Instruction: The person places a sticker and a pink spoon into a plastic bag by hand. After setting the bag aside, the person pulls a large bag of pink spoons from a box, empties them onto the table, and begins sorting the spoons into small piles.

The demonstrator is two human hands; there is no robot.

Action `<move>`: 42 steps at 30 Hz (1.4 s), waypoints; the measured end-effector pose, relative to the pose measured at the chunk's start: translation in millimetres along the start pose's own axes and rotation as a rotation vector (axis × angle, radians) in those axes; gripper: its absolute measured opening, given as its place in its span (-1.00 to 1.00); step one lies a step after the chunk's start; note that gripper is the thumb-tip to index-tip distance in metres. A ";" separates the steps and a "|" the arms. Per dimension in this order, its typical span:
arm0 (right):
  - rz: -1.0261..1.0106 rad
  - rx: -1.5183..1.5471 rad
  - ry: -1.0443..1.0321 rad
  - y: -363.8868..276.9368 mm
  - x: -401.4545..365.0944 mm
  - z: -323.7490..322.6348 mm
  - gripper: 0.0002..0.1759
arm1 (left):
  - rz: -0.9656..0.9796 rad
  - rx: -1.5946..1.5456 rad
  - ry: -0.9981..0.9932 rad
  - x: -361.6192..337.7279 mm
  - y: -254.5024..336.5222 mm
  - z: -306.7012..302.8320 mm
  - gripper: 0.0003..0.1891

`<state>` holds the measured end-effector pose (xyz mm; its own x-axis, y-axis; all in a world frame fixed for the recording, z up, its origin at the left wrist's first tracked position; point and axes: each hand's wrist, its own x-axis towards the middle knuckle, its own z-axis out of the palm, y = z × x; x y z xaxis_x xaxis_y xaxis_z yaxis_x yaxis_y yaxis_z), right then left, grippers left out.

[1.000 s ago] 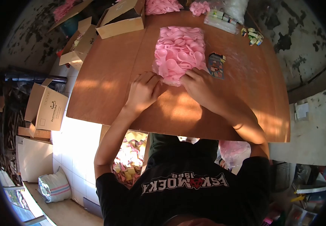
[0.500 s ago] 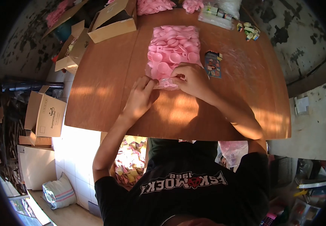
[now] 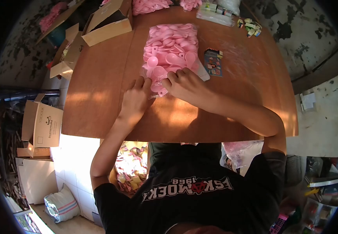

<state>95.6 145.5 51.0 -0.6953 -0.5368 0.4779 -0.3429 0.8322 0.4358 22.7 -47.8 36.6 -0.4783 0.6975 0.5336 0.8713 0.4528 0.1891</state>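
A clear plastic bag full of pink spoons lies flat on the brown wooden table, its near edge toward me. My left hand is at the bag's near left corner, its bent fingers closed on the plastic edge. Over the near right part of the bag is my right hand, with its fingers curled down onto the plastic. A white flat piece shows beside the bag, partly under it. To the right lies a blue printed card.
An open cardboard box stands at the table's back left. More pink items in bags, clear packets and small yellow-green pieces lie along the back. Boxes and a white sack are at the left.
My right hand has shifted onto the bag and my left hand has drawn slightly apart from it. Spoons near the bag's near edge have moved, and the white piece shows more. The whole view has shifted slightly.
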 end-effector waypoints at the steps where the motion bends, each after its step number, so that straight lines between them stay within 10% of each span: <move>1: 0.037 -0.030 -0.046 1.9 -3.7 1.5 -0.88 | -0.007 0.022 -0.028 -2.7 -3.9 -1.6 -0.72; 23: -0.600 -0.346 -0.123 -23.6 5.5 2.4 -0.82 | -0.039 -0.169 0.015 3.4 -21.3 10.7 -0.74; 30: -0.579 -0.290 -0.013 -26.5 9.5 10.7 -0.75 | -0.015 -0.296 0.022 10.1 -30.8 15.1 -0.76; 38: -0.477 -0.351 -0.589 -45.3 -10.2 -15.5 -0.62 | 0.092 -0.170 -0.247 8.8 -27.5 -24.0 -0.49; 42: -0.421 -0.260 -0.397 -26.1 -28.1 -48.7 -0.58 | 0.068 0.014 -0.257 -5.2 -30.8 -26.8 -0.47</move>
<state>154.8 132.1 63.3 -0.7327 -0.6766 -0.0729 -0.5081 0.4727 0.7200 1.3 -80.2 50.1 -0.4322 0.8440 0.3176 0.9018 0.4063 0.1474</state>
